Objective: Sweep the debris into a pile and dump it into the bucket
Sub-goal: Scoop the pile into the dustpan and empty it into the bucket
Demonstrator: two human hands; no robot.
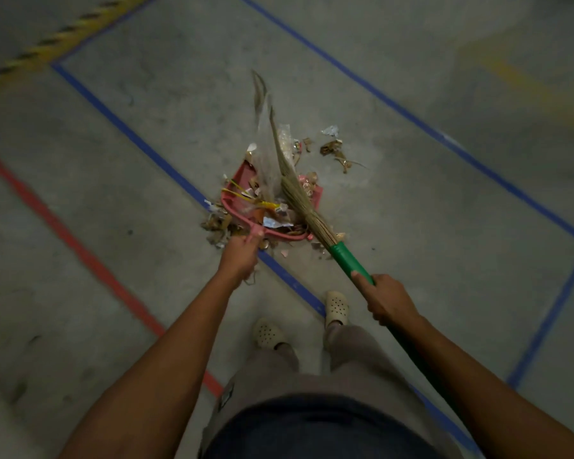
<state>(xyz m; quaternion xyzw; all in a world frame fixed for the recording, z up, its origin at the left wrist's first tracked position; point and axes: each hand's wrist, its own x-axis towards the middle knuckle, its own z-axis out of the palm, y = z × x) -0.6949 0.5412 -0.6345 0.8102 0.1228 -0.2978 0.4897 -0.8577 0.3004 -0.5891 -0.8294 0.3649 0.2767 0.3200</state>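
Note:
A pink dustpan [237, 185] lies on the concrete floor, loaded with paper scraps, plastic and yellow strips. My left hand [239, 256] grips its handle at the near end. My right hand [386, 299] grips the green handle of a straw broom [299, 200], whose blurred bristles reach across the pan and beyond it. Loose debris [333, 150] lies on the floor just past the pan to the right, and more scraps [217, 226] sit beside the pan's near left edge. No bucket is in view.
Blue tape lines [140, 140] mark a rectangle on the floor around the debris. A red line [80, 250] runs at the left, and a yellow-black striped line [57, 41] at the far left. My two feet in pale clogs [335, 308] stand just behind the pan.

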